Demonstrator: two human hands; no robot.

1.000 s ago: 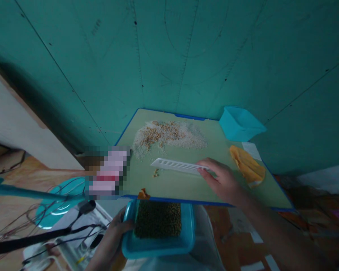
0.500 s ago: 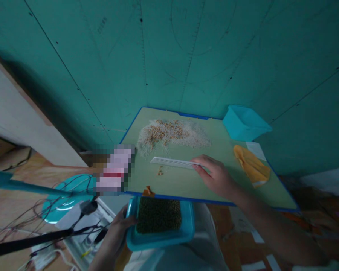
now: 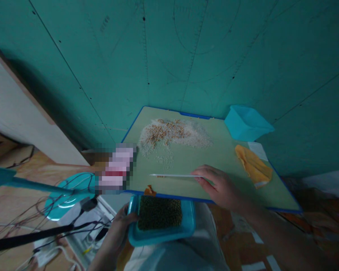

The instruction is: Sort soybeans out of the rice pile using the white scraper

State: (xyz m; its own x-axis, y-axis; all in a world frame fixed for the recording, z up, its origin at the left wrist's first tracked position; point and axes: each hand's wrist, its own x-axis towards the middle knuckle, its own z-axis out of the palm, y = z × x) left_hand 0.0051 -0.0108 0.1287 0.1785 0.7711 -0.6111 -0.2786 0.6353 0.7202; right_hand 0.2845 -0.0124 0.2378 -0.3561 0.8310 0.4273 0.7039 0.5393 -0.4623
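Now the right hand (image 3: 222, 187) pinches the white slotted scraper (image 3: 172, 175), tipped edge-on since earlier, pointing 9 o'clock; the left hand (image 3: 114, 235) curls around the blue seed tray (image 3: 161, 239) at 6 o'clock.

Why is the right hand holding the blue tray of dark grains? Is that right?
The hand is wrong: the head view shows the left hand holding the blue tray of dark grains.

From where I sit, the tray (image 3: 161, 239) reads as glossy blue plastic, the strip (image 3: 172, 175) as thin white plastic, and the bin (image 3: 248, 124) as smooth, duller plastic. The board (image 3: 214, 158) looks matt with a blue plastic edge, the cloth (image 3: 254, 165) soft and matt, and the wall (image 3: 186, 49) smooth and painted.
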